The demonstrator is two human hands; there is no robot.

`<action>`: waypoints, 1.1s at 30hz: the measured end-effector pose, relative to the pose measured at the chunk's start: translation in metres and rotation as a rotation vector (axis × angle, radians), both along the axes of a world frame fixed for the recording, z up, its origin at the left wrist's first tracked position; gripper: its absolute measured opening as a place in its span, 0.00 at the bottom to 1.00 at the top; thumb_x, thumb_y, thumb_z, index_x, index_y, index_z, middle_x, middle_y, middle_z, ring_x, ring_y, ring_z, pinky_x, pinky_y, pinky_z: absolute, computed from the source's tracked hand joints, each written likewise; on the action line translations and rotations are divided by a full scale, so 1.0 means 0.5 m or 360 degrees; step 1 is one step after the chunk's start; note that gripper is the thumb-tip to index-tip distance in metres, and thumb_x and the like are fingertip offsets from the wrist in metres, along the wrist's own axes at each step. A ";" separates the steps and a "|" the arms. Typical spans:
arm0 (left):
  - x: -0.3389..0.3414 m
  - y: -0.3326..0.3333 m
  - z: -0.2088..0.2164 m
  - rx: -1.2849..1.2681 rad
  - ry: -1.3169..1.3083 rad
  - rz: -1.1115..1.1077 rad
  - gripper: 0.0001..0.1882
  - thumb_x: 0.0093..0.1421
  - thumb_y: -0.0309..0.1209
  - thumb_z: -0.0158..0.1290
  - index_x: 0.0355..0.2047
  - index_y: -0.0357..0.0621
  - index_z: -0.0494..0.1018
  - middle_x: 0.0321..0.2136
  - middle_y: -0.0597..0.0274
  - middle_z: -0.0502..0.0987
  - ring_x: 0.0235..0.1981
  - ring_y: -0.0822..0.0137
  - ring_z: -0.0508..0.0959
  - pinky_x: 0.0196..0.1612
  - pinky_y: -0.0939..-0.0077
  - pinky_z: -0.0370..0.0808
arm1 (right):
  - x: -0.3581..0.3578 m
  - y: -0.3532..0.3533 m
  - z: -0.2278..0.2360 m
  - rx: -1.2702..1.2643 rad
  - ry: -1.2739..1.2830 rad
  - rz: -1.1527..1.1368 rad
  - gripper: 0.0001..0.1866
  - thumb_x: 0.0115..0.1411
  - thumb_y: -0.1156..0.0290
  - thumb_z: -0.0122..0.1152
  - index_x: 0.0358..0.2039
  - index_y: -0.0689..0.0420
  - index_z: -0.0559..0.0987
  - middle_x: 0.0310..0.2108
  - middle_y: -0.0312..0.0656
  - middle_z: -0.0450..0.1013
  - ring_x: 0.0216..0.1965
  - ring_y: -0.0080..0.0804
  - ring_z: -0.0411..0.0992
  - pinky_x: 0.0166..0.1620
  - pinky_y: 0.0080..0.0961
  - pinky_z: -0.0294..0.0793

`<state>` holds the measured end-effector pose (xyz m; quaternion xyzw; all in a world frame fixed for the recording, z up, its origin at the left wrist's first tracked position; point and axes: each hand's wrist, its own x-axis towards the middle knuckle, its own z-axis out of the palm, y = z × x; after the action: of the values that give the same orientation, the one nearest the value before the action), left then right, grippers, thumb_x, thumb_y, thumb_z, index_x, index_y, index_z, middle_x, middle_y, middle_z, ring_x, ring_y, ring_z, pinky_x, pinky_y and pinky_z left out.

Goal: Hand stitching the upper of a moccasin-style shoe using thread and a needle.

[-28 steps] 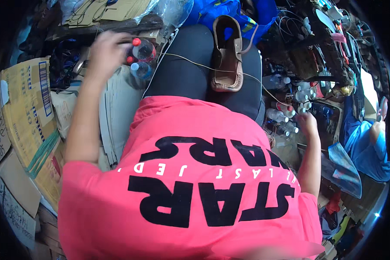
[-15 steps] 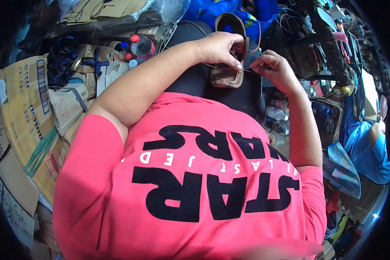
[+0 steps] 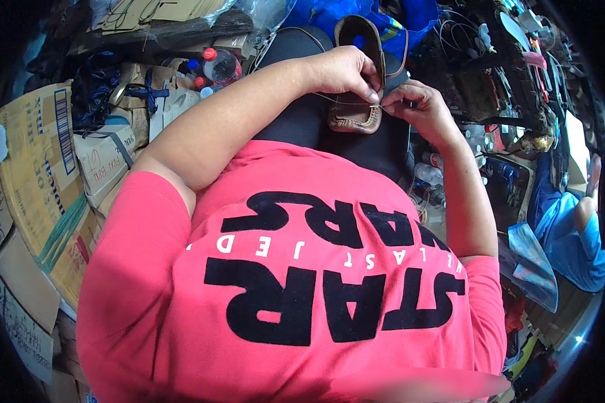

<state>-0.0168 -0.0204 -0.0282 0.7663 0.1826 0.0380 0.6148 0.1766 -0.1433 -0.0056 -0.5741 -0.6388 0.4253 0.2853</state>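
Observation:
A brown leather shoe (image 3: 354, 121) lies across my dark-trousered lap, its opening facing up and its stitched toe end toward me. My left hand (image 3: 349, 72) reaches over it, thumb and fingers closed at the right side of the upper. At that same edge, my right hand (image 3: 420, 107) pinches a thin thread (image 3: 329, 99) close to the seam, its fingertips almost meeting my left thumb. Whether a needle is also between those fingertips is too small to tell. The thread runs across the shoe, partly hidden beneath my left hand.
Cardboard boxes (image 3: 37, 181) are stacked on the left, with red-capped bottles (image 3: 220, 67) beyond my left forearm. A blue bag (image 3: 410, 20) lies past the shoe. Plastic bottles (image 3: 429, 173) and cluttered tools sit on the right, near another person's blue sleeve (image 3: 575, 235).
My right hand has moved slightly left, bringing its fingertips to the shoe's edge beside my left thumb. The thread stretch between the hands is shorter. My left hand keeps its hold.

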 end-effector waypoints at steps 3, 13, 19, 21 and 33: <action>-0.006 0.007 0.011 -0.0043 0.0025 -0.0104 0.14 0.49 0.31 0.61 0.36 0.38 0.79 0.31 0.62 0.79 0.36 0.70 0.77 0.47 0.77 0.70 | -0.010 -0.022 0.003 0.0109 -0.0127 -0.0084 0.09 0.51 0.81 0.63 0.33 0.57 0.82 0.31 0.37 0.74 0.35 0.25 0.73 0.40 0.19 0.72; -0.007 0.020 0.004 0.0161 0.0047 -0.0363 0.14 0.51 0.31 0.59 0.39 0.41 0.79 0.38 0.60 0.77 0.43 0.66 0.75 0.49 0.74 0.69 | -0.032 -0.057 -0.004 0.0315 -0.0314 -0.0177 0.09 0.51 0.79 0.64 0.34 0.53 0.83 0.28 0.37 0.72 0.30 0.29 0.72 0.34 0.23 0.71; -0.008 0.006 0.004 0.0149 0.0085 -0.0151 0.15 0.51 0.34 0.60 0.37 0.40 0.79 0.34 0.59 0.78 0.39 0.65 0.76 0.45 0.74 0.71 | -0.029 -0.037 -0.013 0.0535 -0.0385 -0.0131 0.08 0.49 0.77 0.66 0.32 0.53 0.83 0.28 0.38 0.72 0.30 0.32 0.72 0.35 0.26 0.72; -0.009 0.006 -0.003 0.0095 -0.0010 -0.0142 0.15 0.51 0.35 0.61 0.37 0.39 0.79 0.33 0.58 0.78 0.37 0.65 0.77 0.44 0.74 0.71 | -0.031 -0.036 -0.008 0.0511 -0.0387 -0.0086 0.09 0.49 0.78 0.66 0.32 0.53 0.82 0.29 0.39 0.73 0.31 0.36 0.72 0.35 0.28 0.72; -0.005 0.022 0.012 0.0339 0.0071 -0.0481 0.12 0.53 0.31 0.57 0.39 0.43 0.80 0.35 0.58 0.76 0.42 0.63 0.74 0.49 0.72 0.68 | -0.079 -0.049 0.067 0.0493 -0.1137 0.0131 0.13 0.49 0.79 0.57 0.34 0.49 0.81 0.31 0.43 0.70 0.36 0.45 0.71 0.38 0.38 0.71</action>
<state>-0.0194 -0.0096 -0.0222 0.8465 0.0739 -0.0526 0.5246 0.1372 -0.1678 0.0279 -0.6099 -0.7771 0.1083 0.1110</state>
